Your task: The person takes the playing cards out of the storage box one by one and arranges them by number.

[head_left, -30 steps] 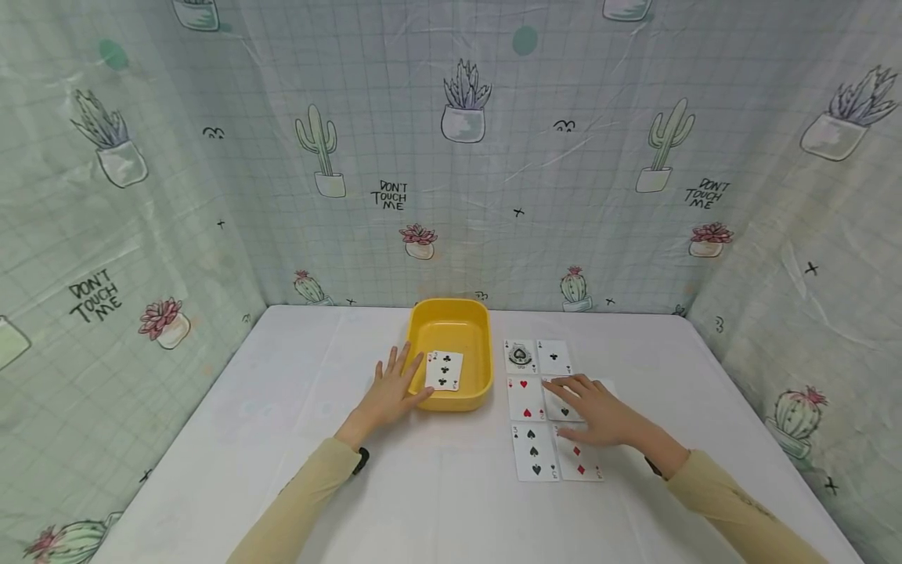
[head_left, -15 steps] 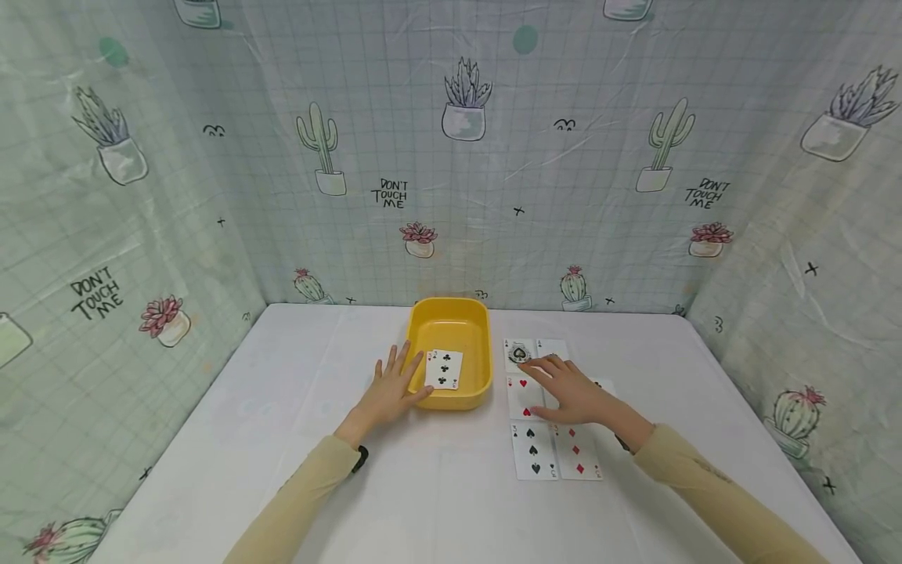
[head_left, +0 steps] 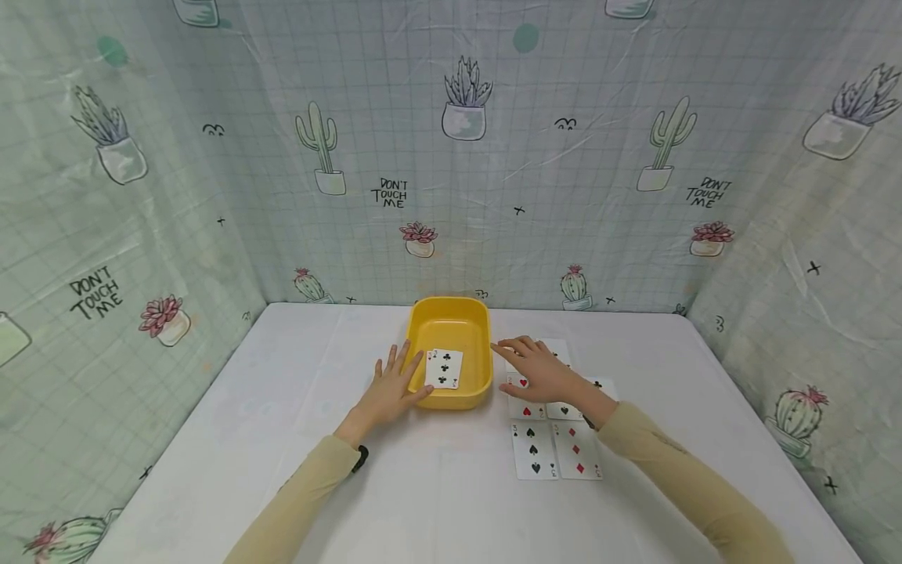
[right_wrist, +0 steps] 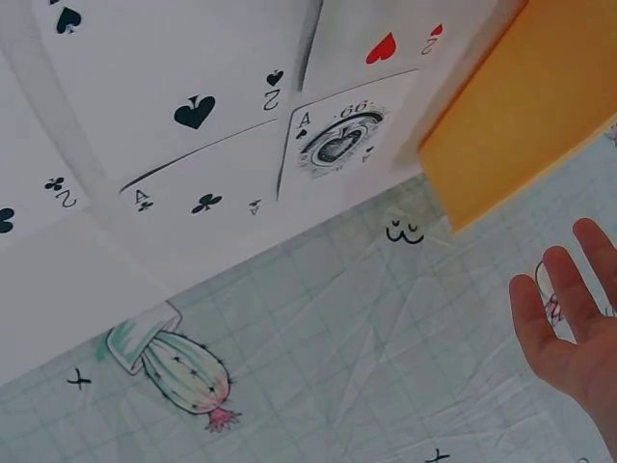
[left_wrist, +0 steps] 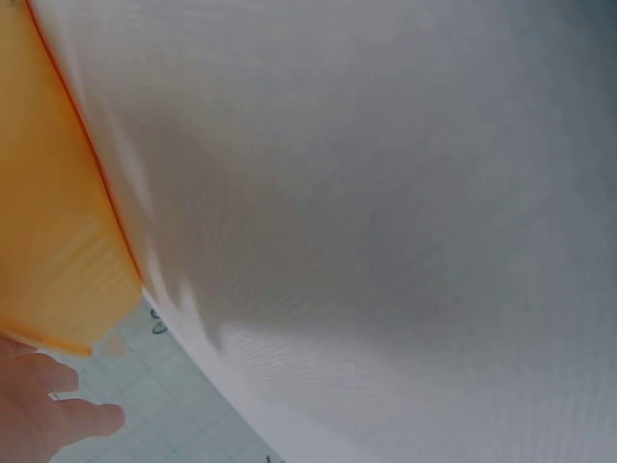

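A yellow plastic tray (head_left: 451,333) stands near the back of the table. Inside lies a three of clubs (head_left: 445,368), with a red-marked card edge showing beneath it. My left hand (head_left: 384,398), fingers spread, rests at the tray's left rim. Holding nothing, my right hand (head_left: 541,374) hovers over the upper playing cards, its fingertips close to the right rim; whether they touch cannot be told. Under or near it lie the ace of spades (right_wrist: 339,145), ace of clubs (right_wrist: 205,203), two of hearts (head_left: 527,409) and two of spades (right_wrist: 193,106).
In the nearest row lie a three of spades (head_left: 534,450) and a three of diamonds (head_left: 578,450). A two of clubs (right_wrist: 29,183) sits at the right of the middle row. Behind the table (head_left: 317,337) hangs a cactus-print cloth (head_left: 599,204).
My right hand has moved left and away from me, from over the right-hand cards to beside the tray, uncovering the three of diamonds. The left hand has stayed still.
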A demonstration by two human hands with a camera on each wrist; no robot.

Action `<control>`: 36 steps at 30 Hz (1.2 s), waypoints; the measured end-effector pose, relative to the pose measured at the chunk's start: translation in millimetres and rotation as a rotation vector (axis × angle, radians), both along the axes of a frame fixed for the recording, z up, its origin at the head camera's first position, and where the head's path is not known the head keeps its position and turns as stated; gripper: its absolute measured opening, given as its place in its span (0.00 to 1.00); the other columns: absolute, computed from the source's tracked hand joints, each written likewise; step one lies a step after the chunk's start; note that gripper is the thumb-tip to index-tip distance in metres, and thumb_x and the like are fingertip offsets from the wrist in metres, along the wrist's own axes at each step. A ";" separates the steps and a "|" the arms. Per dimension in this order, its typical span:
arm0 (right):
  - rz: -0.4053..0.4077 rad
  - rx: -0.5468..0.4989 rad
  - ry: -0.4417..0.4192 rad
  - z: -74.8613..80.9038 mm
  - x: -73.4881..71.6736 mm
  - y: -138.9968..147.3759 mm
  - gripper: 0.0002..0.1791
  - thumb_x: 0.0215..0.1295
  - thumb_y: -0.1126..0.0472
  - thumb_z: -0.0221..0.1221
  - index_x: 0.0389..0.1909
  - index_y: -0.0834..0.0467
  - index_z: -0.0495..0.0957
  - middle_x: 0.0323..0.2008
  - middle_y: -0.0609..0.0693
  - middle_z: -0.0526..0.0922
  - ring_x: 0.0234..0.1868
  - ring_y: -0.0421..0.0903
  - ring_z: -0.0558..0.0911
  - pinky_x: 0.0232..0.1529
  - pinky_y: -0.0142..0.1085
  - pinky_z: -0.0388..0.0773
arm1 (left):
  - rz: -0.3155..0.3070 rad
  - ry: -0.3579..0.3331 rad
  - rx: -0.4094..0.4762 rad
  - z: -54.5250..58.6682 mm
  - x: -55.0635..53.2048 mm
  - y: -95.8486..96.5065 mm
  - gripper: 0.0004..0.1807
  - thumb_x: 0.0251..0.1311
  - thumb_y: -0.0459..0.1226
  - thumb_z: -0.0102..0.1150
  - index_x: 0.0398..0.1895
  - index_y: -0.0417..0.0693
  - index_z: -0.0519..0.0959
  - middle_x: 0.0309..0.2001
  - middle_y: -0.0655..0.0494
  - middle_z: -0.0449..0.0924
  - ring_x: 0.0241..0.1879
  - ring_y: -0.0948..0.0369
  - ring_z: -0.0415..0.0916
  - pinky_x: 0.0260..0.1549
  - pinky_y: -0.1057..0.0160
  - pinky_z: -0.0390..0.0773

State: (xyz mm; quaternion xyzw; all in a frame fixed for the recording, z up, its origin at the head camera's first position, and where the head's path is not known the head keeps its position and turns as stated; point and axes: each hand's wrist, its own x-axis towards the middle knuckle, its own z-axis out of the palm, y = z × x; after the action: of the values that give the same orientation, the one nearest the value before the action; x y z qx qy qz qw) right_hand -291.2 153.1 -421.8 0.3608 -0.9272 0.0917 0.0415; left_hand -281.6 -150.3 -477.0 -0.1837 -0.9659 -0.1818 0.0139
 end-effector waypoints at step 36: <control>-0.042 0.195 -0.049 -25.3 -49.9 -92.0 0.39 0.55 0.39 0.54 0.65 0.51 0.57 0.61 0.53 0.65 0.62 0.53 0.62 0.59 0.56 0.57 | -0.002 0.004 -0.018 2.7 1.6 1.5 0.40 0.58 0.61 0.41 0.69 0.53 0.48 0.71 0.46 0.34 0.69 0.41 0.34 0.59 0.34 0.44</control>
State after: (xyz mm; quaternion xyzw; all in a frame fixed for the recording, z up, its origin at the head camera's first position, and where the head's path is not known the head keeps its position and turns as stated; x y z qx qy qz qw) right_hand -341.1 61.1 -447.1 0.3414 -0.9397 0.0092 -0.0146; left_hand -280.0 -148.8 -474.3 -0.1852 -0.9673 -0.1728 0.0138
